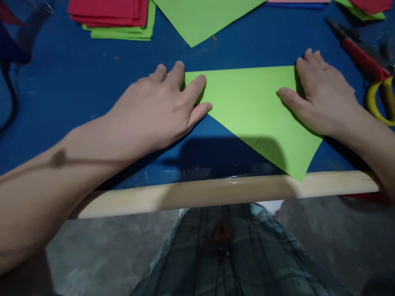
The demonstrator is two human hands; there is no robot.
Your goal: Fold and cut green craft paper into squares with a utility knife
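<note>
Left hand (166,102): lying palm-down, fingers spread wide and gripping nothing; forefinger and thumb are resting over the left end of the green sheet (247,98).
Right hand (324,90): also lying open and palm-down, covering the sheet's right side; its thumb is reaching left across the paper, while its fingers are pointing toward the far side.
Green sheet: lying flat on the blue counter (77,90), spanning between both hands; its far edge is running nearly straight, its near edge is slanting down to a point at the right.
Near corner: overlapping the pale edge strip (222,191) of the counter.
Shadow: falling across the sheet's lower part and the strip.
Far side: another green sheet (203,18) is pointing a corner toward the worker; left of it, red pieces (105,12) are sitting stacked on green pieces (123,33).
Right side: a dark-tipped tool with a red handle (359,53) is lying beyond the right hand, and a yellow handle loop (374,100) is showing near the wrist.
</note>
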